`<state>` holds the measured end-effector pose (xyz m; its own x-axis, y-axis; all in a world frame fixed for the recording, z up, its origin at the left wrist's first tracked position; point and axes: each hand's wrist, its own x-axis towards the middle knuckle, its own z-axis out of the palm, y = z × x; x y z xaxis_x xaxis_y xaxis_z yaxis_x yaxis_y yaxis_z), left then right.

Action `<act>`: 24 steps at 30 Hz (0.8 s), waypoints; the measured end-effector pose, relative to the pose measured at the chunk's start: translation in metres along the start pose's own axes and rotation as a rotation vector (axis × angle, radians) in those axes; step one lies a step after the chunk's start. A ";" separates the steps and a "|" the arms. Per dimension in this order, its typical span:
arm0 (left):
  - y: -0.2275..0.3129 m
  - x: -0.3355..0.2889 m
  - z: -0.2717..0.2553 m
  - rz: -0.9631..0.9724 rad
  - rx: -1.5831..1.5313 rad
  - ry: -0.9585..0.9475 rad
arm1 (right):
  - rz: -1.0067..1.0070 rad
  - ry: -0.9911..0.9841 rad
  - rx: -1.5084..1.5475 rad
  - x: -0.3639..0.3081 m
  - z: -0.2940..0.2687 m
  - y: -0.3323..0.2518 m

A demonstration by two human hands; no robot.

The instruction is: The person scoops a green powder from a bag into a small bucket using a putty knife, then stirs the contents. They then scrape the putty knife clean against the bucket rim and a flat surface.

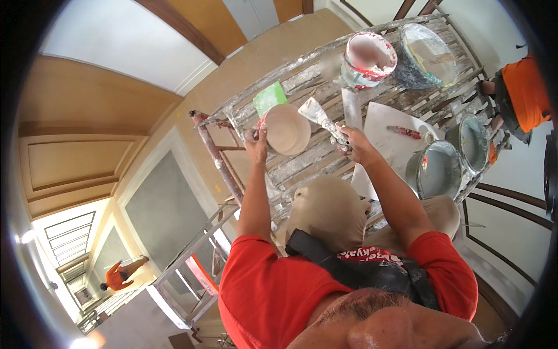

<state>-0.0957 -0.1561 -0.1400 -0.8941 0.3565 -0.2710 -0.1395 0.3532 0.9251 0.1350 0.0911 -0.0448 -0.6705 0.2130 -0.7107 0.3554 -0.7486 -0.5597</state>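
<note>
My left hand (256, 144) is closed on the left rim of a round, pale beige tub (289, 131), with fingers at its edge and a bit of red showing there. The tub is tilted so that its opening faces me. In my right hand (356, 145) is a putty knife (317, 113) with a wide blade and a handle smeared with white compound. Its blade points up and left, just beyond the tub's right rim. A bright green flat piece (269, 98) lies behind the tub.
The plank platform (302, 168) is splattered. A white-and-red bucket (370, 61), a large clear bucket (429, 57) and two grey pails (437, 168) stand on it. A red-handled tool (403, 132) lies on a white sheet (381, 119). A person in orange (526, 93) is at the right.
</note>
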 end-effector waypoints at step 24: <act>-0.003 -0.024 -0.005 -0.160 -0.357 -0.046 | -0.932 0.977 -1.490 0.050 -0.088 -0.069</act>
<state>-0.0756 -0.1699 -0.1352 -0.8302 0.3630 -0.4231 -0.4218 0.0873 0.9025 0.1341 0.2080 -0.0793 -0.6035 0.7429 0.2898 0.6773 0.6693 -0.3053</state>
